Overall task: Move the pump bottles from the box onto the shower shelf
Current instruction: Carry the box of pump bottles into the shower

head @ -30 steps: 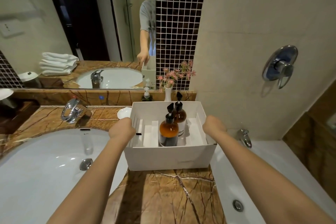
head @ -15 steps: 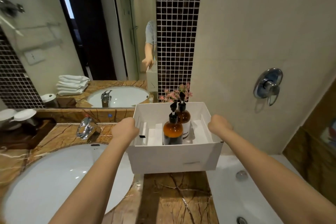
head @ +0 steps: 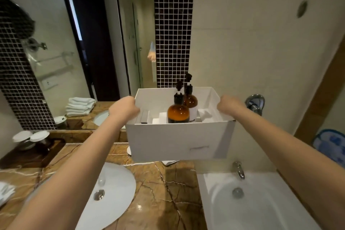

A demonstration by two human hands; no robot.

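Note:
A white cardboard box [head: 179, 142] hangs in the air above the marble counter, held by both hands. My left hand [head: 123, 107] grips its left rim and my right hand [head: 228, 105] grips its right rim. Inside stand two amber pump bottles with black pumps: the nearer bottle [head: 178, 112] in the middle and the second bottle [head: 190, 99] just behind it, with a white label. White card inserts fill the rest of the box. No shower shelf is in sight.
A brown marble counter [head: 164, 188] lies below the box, with a white sink [head: 112, 192] at its left. A white bathtub [head: 252, 203] with a chrome spout [head: 239, 170] is at the right. A chrome shower valve [head: 254, 103] sticks out of the wall beside my right hand.
Both hands have lifted the box off the counter and raised it, shifting slightly right toward the tub. The view has tilted up with it.

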